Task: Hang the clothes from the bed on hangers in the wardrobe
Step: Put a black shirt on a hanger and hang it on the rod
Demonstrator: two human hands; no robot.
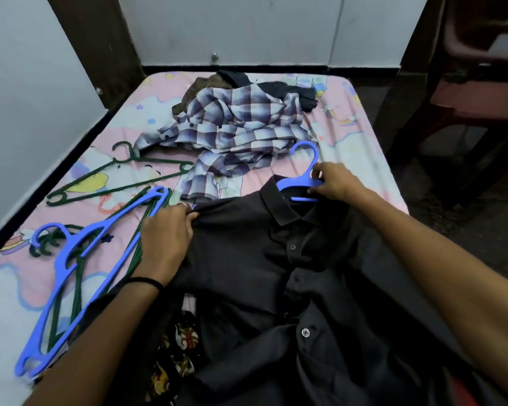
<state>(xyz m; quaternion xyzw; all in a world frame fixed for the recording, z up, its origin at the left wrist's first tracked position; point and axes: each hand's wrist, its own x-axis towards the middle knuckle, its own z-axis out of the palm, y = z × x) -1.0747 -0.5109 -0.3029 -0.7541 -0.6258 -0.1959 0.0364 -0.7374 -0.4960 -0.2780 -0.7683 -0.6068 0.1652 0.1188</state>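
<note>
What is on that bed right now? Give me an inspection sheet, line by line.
Surface: bed with pink cartoon-print sheet, creased.
Job's things: black button-up collared shirt spread near the front; blue plastic hanger partly inside its collar; purple-and-white checked shirt crumpled further back, lying on dark garments.
Clutter: loose blue plastic hanger lying over thin dark green hangers; another green wire hanger apart; patterned black fabric at the front edge.
Grippers: left hand pinches the black shirt's shoulder; right hand grips the inserted hanger.
Cables: nothing seen.
Surroundings: pale wall panels; dark red plastic chair on the right.
</note>
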